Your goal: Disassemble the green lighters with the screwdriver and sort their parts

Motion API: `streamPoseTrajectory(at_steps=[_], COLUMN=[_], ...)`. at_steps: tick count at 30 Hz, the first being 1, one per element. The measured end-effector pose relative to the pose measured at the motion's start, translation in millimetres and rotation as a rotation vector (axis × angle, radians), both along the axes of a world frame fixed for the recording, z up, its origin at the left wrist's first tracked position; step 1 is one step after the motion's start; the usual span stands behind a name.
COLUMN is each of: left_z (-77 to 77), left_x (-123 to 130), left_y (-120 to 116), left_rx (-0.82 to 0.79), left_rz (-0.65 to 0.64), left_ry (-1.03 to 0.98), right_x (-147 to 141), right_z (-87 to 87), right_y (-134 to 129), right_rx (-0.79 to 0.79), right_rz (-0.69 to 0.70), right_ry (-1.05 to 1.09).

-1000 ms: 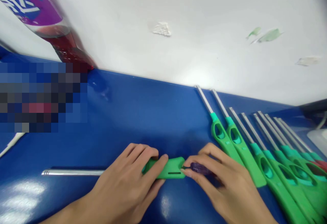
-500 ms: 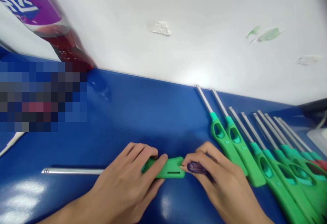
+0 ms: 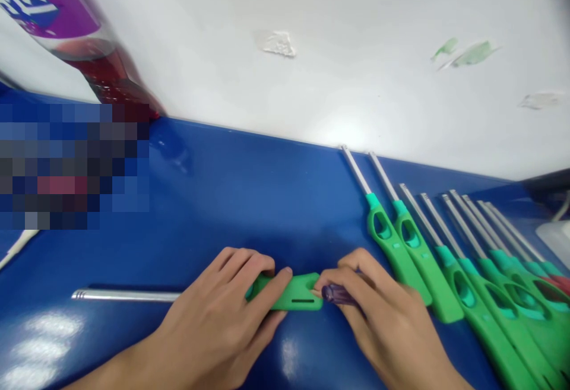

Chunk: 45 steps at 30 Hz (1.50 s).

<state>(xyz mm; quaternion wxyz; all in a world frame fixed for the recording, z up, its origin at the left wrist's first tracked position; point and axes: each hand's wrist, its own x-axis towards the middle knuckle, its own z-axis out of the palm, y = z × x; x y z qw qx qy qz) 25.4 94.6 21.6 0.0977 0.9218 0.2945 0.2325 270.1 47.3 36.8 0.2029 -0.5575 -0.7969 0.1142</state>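
A green long-nosed gas lighter (image 3: 299, 291) lies on the blue tabletop, its metal tube pointing left. My left hand (image 3: 222, 313) is wrapped over the handle's trigger end and presses it down. At the right end of the handle, my right hand (image 3: 378, 307) pinches a small tool with a dark purple, see-through handle (image 3: 339, 294). The fingertips touch or nearly touch the lighter's butt; the tool's tip is hidden there. A dark slot shows in the handle's side.
Several more green lighters (image 3: 421, 259) lie slanted in a row at the right, tubes toward the white wall (image 3: 356, 51). A purple-labelled drink bottle (image 3: 73, 10) stands at the back left, beside a blurred-out patch. A white cord end (image 3: 20, 244) lies at the left edge.
The purple handle has shifted slightly and turned a little within my right fingers. My left hand and the lighter stay in place; the view has moved very slightly.
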Motion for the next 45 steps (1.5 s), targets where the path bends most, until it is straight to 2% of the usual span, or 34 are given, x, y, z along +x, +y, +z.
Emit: streamPoseTrajectory(at_steps=[6, 11, 18, 26, 32, 39, 45], left_z=[0.7, 0.6, 0.2, 0.1, 1.7, 2.3, 2.7], left_x=[0, 0, 0, 0, 1, 0, 0], left_y=[0, 0, 1, 1, 1, 2, 1], left_rx=[-0.018, -0.012, -0.015, -0.008, -0.015, -0.025, -0.046], left_rz=[-0.006, -0.004, 0.002, -0.012, -0.019, -0.024, -0.033], left_ry=[0.000, 0.001, 0.009, 0.013, 0.009, 0.025, 0.022], right_x=[-1, 6, 12, 3, 2, 0, 8], right_z=[-0.9, -2.9, 2.9, 0.5, -0.6, 2.9, 13.4], right_y=[0, -6, -7, -6, -6, -2, -5], right_rx=[0.030, -0.022, -0.060, 0.075, 0.135, 0.141, -0.024], right_rz=[-0.012, -0.019, 0.039, 0.055, 0.043, 0.049, 0.018], right_ry=[-0.001, 0.039, 0.024, -0.128, -0.166, -0.099, 0.106])
